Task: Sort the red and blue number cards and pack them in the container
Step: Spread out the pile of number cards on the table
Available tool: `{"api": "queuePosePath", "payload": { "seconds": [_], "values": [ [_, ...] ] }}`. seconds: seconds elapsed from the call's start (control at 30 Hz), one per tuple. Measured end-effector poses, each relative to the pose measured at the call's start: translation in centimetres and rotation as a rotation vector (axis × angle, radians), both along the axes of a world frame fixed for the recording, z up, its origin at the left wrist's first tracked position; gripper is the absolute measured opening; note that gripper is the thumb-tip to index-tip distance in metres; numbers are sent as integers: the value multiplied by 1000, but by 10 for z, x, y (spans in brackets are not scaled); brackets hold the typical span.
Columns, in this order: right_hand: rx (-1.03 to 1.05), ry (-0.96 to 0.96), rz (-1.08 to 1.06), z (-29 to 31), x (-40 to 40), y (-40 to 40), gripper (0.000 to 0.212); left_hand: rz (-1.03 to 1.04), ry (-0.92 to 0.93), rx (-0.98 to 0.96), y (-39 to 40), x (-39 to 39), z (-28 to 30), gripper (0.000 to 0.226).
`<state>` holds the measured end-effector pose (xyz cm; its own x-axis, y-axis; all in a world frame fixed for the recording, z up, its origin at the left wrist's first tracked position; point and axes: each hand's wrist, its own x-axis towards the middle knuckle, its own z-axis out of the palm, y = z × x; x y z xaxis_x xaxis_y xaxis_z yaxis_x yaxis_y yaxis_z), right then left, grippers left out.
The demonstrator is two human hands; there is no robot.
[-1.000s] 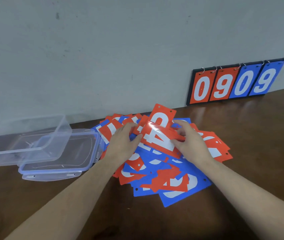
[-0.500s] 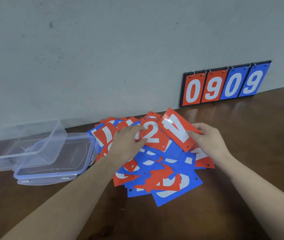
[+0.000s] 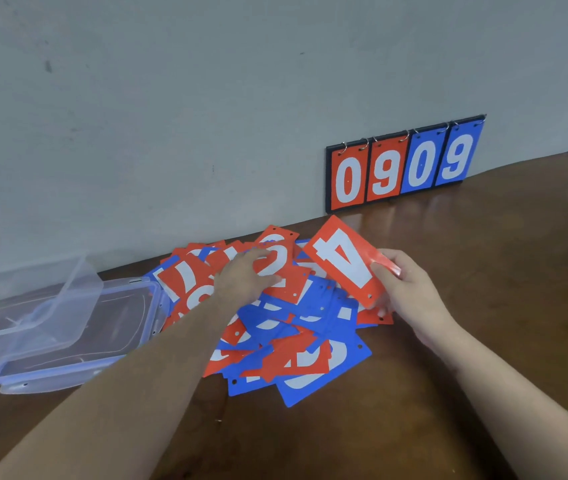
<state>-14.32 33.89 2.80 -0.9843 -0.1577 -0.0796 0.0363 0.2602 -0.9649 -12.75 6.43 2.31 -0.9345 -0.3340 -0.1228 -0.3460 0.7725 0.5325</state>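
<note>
L to R: clear plastic container (image 3: 33, 306) sits on its lid (image 3: 78, 355) on a brown table (image 3: 483, 306); left hand (image 3: 244, 282), fingers flat, presses a red "2" card (image 3: 284, 271) atop the mixed red/blue card pile (image 3: 296, 341); right hand (image 3: 410, 296) pinches a red "4" card (image 3: 345, 261) raised off the pile; scoreboard (image 3: 404, 164) reading 0909 against wall.

On the scoreboard (image 3: 404, 164) leaning against the wall, "0" and "9" are being shown in white on two red cards, followed by "0" and "9" on two blue cards. A white "4" is being displayed upside down on the red card (image 3: 348, 261) being pinched by the right hand (image 3: 410, 289). The numerals in the card pile (image 3: 275, 320) are too covered to be read.
</note>
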Motion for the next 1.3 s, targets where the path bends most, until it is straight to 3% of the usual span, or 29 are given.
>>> {"api": "queuePosePath", "payload": {
  "seconds": [0.13, 0.33, 0.53, 0.7, 0.93, 1.3],
  "values": [
    [-70, -4, -6, -3, 8, 4, 18, 47, 113, -1, 13, 2, 3, 64],
    [-156, -89, 146, -7, 14, 4, 32, 141, 345, 366, 22, 35, 15, 74],
    [-314, -153, 272, -4, 19, -8, 13, 286, 430, 572, 2, 117, 20, 55],
    [-274, -197, 390, 2, 31, -38, 22, 477, 451, 667, -19, 197, 17, 46],
    [-115, -188, 742, 10, 71, -85, 23, 606, 429, 571, -18, 298, 10, 67],
    [264, 62, 923, -1, 153, -161, 20, 523, 302, 456, -83, 373, 4, 65]
  ]
}}
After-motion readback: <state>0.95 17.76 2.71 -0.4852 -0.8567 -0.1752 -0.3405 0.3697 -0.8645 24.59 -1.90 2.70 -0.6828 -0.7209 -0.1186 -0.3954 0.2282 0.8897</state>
